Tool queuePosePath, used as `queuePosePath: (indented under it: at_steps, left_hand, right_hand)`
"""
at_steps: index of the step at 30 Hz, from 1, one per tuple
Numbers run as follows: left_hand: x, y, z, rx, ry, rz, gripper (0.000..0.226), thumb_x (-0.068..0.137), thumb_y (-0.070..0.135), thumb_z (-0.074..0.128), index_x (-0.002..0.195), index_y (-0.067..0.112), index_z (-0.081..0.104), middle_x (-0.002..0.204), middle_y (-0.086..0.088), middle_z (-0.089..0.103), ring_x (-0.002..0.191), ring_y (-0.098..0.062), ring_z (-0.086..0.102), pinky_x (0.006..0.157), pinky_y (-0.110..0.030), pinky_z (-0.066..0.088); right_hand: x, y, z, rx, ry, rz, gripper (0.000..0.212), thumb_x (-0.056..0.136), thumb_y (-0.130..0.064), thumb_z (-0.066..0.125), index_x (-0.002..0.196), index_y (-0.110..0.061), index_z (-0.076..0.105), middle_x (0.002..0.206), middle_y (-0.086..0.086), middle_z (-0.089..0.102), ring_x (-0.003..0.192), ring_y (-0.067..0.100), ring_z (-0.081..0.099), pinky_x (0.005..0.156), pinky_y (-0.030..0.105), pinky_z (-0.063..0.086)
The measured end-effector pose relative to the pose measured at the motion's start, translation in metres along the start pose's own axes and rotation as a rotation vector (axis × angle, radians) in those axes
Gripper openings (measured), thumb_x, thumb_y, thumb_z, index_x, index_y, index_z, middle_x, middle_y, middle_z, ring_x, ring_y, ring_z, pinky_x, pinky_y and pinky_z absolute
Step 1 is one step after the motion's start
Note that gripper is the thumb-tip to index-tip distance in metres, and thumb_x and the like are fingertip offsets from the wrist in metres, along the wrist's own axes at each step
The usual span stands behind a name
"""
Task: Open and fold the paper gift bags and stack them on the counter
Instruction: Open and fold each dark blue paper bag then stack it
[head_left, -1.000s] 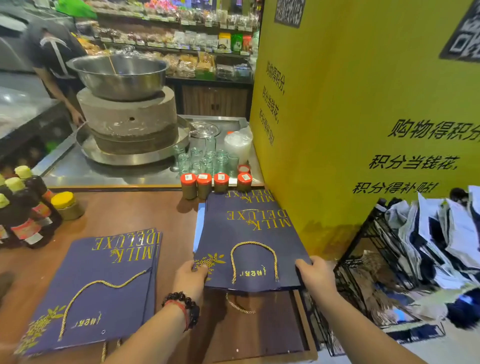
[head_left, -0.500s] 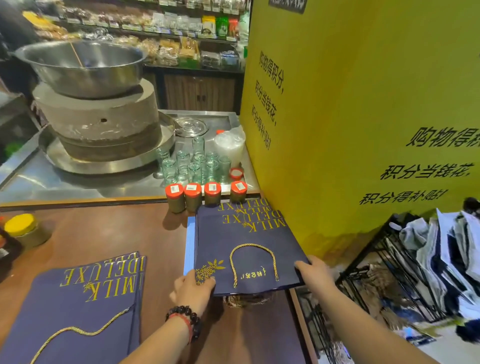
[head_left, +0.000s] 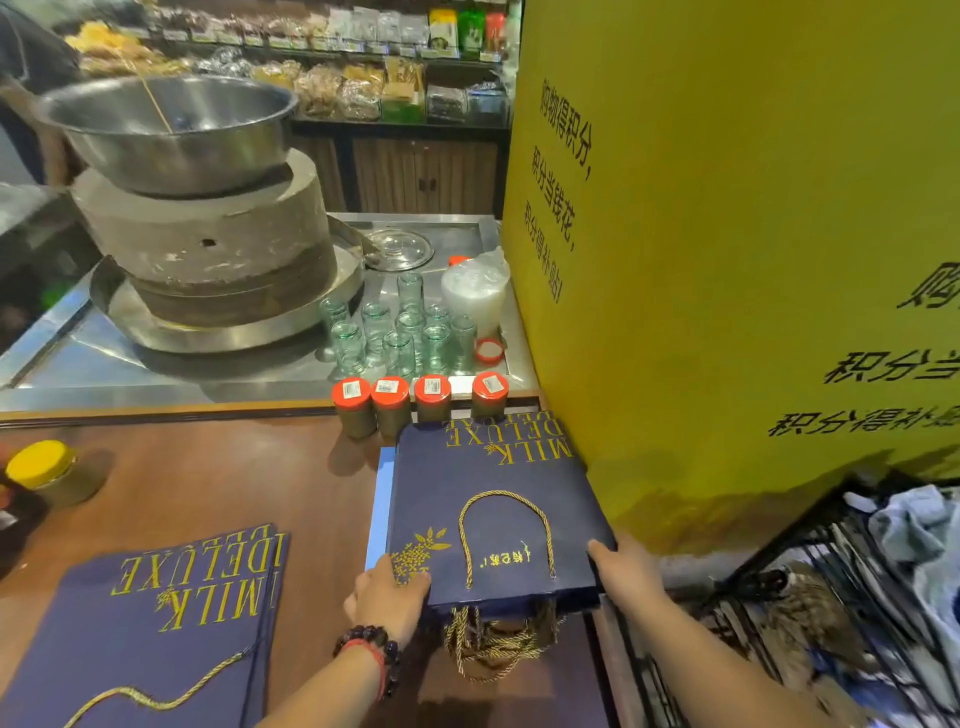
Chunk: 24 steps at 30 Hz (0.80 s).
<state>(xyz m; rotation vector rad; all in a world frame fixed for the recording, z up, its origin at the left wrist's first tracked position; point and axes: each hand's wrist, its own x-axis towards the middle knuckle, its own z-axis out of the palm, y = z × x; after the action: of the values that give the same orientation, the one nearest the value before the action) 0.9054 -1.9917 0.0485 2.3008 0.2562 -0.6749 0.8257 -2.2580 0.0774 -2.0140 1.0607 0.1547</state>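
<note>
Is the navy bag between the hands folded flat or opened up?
Folded flat: the navy bag lies flush on the stack, gold handle resting across its face.

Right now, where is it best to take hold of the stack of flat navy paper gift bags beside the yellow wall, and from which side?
Probably by the two near corners of the stack of flat navy paper gift bags, coming from the person's side. The stack lies flat with its handle end overhanging the brown wooden counter, so fingers can slip under there. The left hand and right hand already hold those corners.
</note>
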Motion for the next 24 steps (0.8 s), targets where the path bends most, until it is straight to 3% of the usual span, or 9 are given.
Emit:
queuePosePath:
  at_steps: [4,10,13,16,20,24]
  left_hand:
    - [0.003,-0.001,0.007,0.012,0.014,-0.045,0.026,0.086,0.045,0.054,0.102,0.024,0.053,0.122,-0.011,0.052,0.116,-0.037,0.043,0.098,-0.038,0.032]
    - [0.003,0.005,0.006,0.026,0.021,-0.060,0.048,0.089,0.046,0.051,0.128,0.019,0.047,0.136,-0.012,0.044,0.125,-0.038,0.036,0.104,-0.040,0.033]
    - [-0.002,0.011,0.003,0.052,0.039,-0.021,0.060,0.093,0.043,0.047,0.144,0.016,0.032,0.146,-0.010,0.033,0.134,-0.035,0.026,0.106,-0.038,0.029]
    - [-0.009,0.014,-0.003,0.105,0.076,0.069,0.067,0.096,0.044,0.044,0.151,0.017,0.018,0.154,-0.005,0.022,0.140,-0.029,0.017,0.109,-0.038,0.027]
    - [-0.027,0.014,-0.009,0.197,0.101,0.193,0.057,0.096,0.040,0.041,0.147,0.021,0.026,0.155,-0.003,0.020,0.142,-0.025,0.015,0.109,-0.040,0.028]
    - [-0.045,0.006,-0.015,0.248,0.110,0.267,0.044,0.097,0.036,0.040,0.138,0.020,0.038,0.145,-0.001,0.033,0.136,-0.023,0.023,0.106,-0.038,0.029]
  right_hand:
    - [0.012,0.006,0.008,-0.048,0.012,0.008,0.036,0.095,-0.028,0.053,0.125,-0.009,0.058,0.121,0.015,0.065,0.110,0.035,0.058,0.082,0.034,0.042]
    - [0.023,0.012,0.013,-0.084,0.004,-0.010,0.041,0.095,-0.035,0.052,0.127,-0.010,0.057,0.120,0.016,0.065,0.109,0.036,0.059,0.088,0.040,0.047]
    - [0.023,0.010,0.013,-0.161,0.035,-0.006,0.042,0.095,-0.037,0.050,0.124,-0.008,0.055,0.119,0.018,0.062,0.108,0.037,0.059,0.087,0.042,0.048]
    - [0.013,0.005,0.011,-0.326,0.123,-0.132,0.043,0.093,-0.036,0.049,0.126,-0.009,0.053,0.123,0.015,0.056,0.111,0.036,0.055,0.091,0.045,0.047]
    - [-0.007,-0.006,0.014,-0.544,0.195,-0.339,0.045,0.094,-0.037,0.047,0.136,-0.023,0.050,0.137,0.001,0.050,0.124,0.025,0.048,0.101,0.039,0.039]
    - [-0.029,-0.019,0.028,-0.600,0.165,-0.514,0.042,0.093,-0.035,0.049,0.134,-0.025,0.053,0.133,-0.004,0.053,0.123,0.019,0.050,0.102,0.037,0.039]
